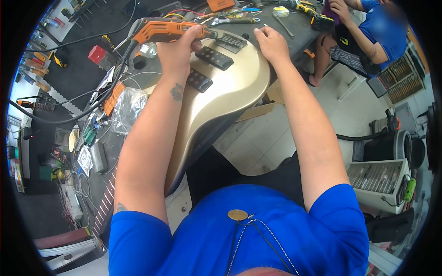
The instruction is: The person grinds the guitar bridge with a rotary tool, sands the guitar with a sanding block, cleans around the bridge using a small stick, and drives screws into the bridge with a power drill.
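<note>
at the frame's upper middle, i see the left hand wrapped round an orange tool over a glossy, curved gold guitar, the right hand curled at its edge, grip unclear.

Guitar body looks super smooth and glossy, bridge seems metal, corded tool's casing is matt-ish plastic.
</note>
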A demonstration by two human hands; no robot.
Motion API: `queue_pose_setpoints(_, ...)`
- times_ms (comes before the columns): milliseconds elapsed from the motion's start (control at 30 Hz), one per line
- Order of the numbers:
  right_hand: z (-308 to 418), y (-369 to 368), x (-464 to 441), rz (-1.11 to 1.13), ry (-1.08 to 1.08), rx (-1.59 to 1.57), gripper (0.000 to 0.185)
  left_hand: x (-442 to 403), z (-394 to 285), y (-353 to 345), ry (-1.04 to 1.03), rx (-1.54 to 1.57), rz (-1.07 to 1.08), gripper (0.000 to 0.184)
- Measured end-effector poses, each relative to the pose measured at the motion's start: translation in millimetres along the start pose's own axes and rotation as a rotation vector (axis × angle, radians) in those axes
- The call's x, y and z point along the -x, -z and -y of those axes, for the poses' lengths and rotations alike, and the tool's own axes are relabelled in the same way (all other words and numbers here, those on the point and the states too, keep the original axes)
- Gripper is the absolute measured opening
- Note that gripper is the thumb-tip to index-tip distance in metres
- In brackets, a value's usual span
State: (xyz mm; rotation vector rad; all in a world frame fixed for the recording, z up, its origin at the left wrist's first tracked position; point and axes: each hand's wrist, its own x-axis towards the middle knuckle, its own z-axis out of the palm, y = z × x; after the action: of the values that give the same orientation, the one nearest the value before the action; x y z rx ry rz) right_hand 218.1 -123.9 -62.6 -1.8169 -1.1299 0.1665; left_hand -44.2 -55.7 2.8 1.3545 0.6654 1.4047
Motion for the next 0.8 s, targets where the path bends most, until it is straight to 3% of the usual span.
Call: queue_pose_setpoints(800,-3.6,-3.4,-2.6,-0.028,0.015,0.023,0.047,5.1,-4.6,-5.0,0.010,-0.057,0.117,0.030)
